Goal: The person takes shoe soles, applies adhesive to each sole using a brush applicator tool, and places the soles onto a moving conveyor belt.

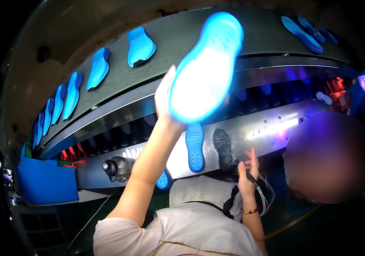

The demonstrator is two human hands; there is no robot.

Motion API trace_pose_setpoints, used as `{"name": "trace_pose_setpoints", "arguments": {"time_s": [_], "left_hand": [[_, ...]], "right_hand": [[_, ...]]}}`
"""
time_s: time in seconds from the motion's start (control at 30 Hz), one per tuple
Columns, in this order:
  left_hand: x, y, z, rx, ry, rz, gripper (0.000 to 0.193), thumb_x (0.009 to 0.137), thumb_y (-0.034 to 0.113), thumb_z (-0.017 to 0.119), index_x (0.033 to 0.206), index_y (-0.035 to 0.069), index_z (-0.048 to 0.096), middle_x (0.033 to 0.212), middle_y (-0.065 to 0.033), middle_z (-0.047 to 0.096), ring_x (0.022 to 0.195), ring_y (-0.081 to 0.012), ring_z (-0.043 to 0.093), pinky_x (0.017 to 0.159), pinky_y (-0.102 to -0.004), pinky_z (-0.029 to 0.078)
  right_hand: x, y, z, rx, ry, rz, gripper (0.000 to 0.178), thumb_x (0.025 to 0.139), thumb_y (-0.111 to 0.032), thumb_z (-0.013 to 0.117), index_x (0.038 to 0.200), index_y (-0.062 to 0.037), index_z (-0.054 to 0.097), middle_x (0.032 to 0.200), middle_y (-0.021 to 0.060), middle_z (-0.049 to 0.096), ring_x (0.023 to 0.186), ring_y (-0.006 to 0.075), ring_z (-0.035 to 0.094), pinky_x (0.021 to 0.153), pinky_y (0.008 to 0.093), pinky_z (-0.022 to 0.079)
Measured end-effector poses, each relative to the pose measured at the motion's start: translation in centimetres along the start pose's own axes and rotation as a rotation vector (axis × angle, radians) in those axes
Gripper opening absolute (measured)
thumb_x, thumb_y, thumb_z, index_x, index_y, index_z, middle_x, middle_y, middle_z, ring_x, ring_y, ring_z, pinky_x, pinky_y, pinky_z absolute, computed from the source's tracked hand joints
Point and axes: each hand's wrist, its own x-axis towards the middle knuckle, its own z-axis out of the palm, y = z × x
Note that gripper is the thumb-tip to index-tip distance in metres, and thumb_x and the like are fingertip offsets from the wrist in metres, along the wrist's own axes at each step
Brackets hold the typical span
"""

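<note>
My left hand [164, 94] grips a blue shoe sole [229, 38] by its side, raised over the bench; strong light washes out much of its surface. Below it, a second blue sole [195, 147] with a holed end lies on the metal bench. Beside that is a dark grey sole [222, 147], also holed at its near end. My right hand [248, 173] hovers at the bench's near edge by the dark sole, fingers stretched and apart. A dark cord-like piece [250, 177] passes across this hand; whether it is held is unclear.
Beyond the bench, a dark conveyor belt [169, 38] carries several blue soles [98, 68]. A black-capped bottle [120, 167] stands left, near part of another blue sole [163, 180]. A person [327, 158] is close on the right. Pale wires [269, 192] hang beside my lap.
</note>
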Motion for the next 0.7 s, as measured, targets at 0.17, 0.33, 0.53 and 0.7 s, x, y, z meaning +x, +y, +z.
{"name": "trace_pose_setpoints", "arguments": {"time_s": [0.17,0.33,0.53,0.7], "left_hand": [[7.2,1.1,-0.5,-0.298,0.208,0.235,0.08,0.085,0.057,0.029,0.137,0.001,0.004,0.142,-0.0182,0.013,0.132,-0.0324,0.013,0.104,-0.0525,0.017],[-3.8,-6.0,-8.9,0.65,0.135,0.11,0.056,0.086,0.037,0.047,0.127,0.001,0.037,0.132,-0.0102,0.038,0.122,-0.0247,0.035,0.1,-0.0363,0.03],[-18.5,-14.9,-34.8,1.181,1.34,-0.673,0.093,0.062,0.045,0.073,0.124,-0.01,0.031,0.123,-0.0261,0.041,0.11,-0.0356,0.046,0.088,-0.0357,0.043],[-17.5,-15.9,-33.1,0.617,1.202,-0.497,0.035,0.074,0.012,0.061,0.105,0.002,0.047,0.084,-0.009,0.054,0.072,-0.0167,0.055,0.053,-0.0278,0.051]], "right_hand": [[0.5,-0.2,0.7,0.219,-0.098,0.044,0.054,0.085,-0.009,0.049,0.134,-0.0034,0.027,0.104,0.0085,0.052,0.062,0.0044,0.041,0.058,0.0183,0.037],[0.9,0.5,0.2,0.336,-0.098,0.13,0.052,0.087,-0.009,0.047,0.134,-0.0014,0.026,0.097,0.006,0.053,0.06,0.0025,0.039,0.053,0.0155,0.035],[1.8,0.2,-0.3,0.309,-0.22,0.067,0.06,0.084,-0.008,0.053,0.135,-0.0003,0.023,0.091,0.0056,0.055,0.059,0.0033,0.041,0.055,0.0161,0.037],[2.6,0.1,-0.2,0.207,-0.281,0.086,0.067,0.08,-0.012,0.06,0.135,-0.0019,0.023,0.086,0.0058,0.06,0.057,0.0039,0.046,0.056,0.0179,0.041]]}}
